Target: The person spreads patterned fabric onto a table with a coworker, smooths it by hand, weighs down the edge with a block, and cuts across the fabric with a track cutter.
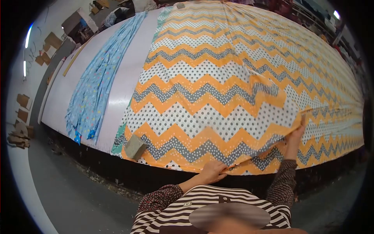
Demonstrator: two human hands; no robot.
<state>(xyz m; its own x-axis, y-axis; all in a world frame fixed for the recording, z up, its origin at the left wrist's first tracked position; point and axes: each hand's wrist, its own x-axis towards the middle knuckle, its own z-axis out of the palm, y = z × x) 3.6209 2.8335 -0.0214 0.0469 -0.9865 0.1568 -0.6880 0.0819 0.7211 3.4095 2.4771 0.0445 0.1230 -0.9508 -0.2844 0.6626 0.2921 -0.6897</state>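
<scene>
A large sheet of fabric (pixel 218 93) with orange, grey and white zigzags and dots covers much of the table. At its near edge, my left hand (pixel 213 172) is closed on the hem, with the fingers partly hidden. Further right, my right hand (pixel 297 132) grips a raised part of the same fabric, which lifts and folds between my hands. Another layer of the same pattern shows under the raised edge. A grey-green block (pixel 135 147) rests on the fabric's near left corner, to the left of my left hand.
A gathered length of blue patterned cloth (pixel 99 74) lies on the white tabletop (pixel 120 91) at left. A second small weight (pixel 180 5) sits at the far edge. Cardboard pieces (pixel 21 134) are by the left wall. The table's dark side faces me.
</scene>
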